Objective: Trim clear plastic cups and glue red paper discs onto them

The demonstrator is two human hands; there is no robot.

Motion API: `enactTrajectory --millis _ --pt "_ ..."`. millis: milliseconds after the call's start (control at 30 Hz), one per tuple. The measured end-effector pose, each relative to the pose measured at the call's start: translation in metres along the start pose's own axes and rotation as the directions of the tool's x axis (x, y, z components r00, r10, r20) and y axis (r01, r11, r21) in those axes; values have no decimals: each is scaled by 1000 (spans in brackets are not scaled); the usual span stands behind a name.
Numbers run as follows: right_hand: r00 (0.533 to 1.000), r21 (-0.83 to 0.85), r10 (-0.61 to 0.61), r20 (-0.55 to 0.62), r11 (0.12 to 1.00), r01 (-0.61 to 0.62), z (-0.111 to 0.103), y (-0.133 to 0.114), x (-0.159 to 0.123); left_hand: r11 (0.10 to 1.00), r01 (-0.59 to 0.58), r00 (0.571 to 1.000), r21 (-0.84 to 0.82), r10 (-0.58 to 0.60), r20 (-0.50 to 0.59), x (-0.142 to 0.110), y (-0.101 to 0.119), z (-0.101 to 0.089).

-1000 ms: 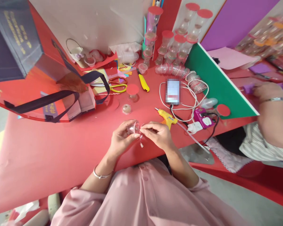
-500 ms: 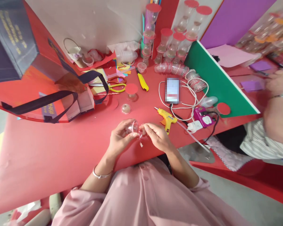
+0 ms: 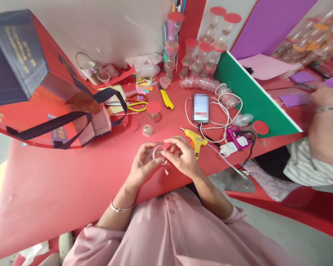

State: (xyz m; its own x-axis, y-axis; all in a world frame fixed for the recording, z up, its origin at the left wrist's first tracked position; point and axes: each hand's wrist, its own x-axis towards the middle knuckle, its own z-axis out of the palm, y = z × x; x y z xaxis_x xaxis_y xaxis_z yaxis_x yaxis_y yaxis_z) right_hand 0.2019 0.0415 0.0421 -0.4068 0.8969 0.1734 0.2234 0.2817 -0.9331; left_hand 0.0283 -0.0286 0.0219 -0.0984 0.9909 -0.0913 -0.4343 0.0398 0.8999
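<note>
Above the near part of the red surface (image 3: 72, 184), gripping a small clear plastic cup (image 3: 158, 152) between thumb and fingers of the left hand (image 3: 142, 163); touching its rim with the right hand (image 3: 183, 158), whether pinching or not unclear. To the right, near a yellow plastic glue gun (image 3: 195, 140).

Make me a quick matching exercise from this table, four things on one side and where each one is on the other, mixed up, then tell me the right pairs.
Things
1. Clear cup
2. Glue gun
3. Phone
4. Yellow cutter

Places
A. Lying among loops of white cable
B. Lying between the scissors and the phone
C. Between the left hand and the right hand
D. On the table, just beyond the right hand

Right pairs: 1-C, 2-D, 3-A, 4-B
</note>
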Motion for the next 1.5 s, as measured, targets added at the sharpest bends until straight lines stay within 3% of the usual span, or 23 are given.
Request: enactTrajectory --millis 233,367,567,933,1033,1167,1300,1500 --pt "997 35 14 77 999 -16 4 -1 0 983 106 994 -147 -101 43 4 3 1" --pt "991 39 9 133 999 -14 3 -2 -2 991 96 995 -92 -97 -8 4 -3 -3" --pt "975 -1 -48 218 999 49 3 1 -5 982 173 985 -80 -173 12 4 -3 0" --pt "988 99 53 142 993 -68 4 8 -3 980 168 982 -106 -175 -64 7 -7 -3" --pt "993 -3 -61 99 998 62 10 8 -6 970 169 973 -177 -193 -125 7 -6 1" --pt "974 -214 -225 -7 952 219 20 9 -7 960 227 965 -165 -245 -94 5 -7 7" --pt "964 -221 -264 4 940 258 22 14 -8 956 249 959 -157 -266 -101 4 -7 8" --pt "943 -222 -333 -20 921 321 24 19 -11 948 210 933 -239 -268 -240 7 -1 9"
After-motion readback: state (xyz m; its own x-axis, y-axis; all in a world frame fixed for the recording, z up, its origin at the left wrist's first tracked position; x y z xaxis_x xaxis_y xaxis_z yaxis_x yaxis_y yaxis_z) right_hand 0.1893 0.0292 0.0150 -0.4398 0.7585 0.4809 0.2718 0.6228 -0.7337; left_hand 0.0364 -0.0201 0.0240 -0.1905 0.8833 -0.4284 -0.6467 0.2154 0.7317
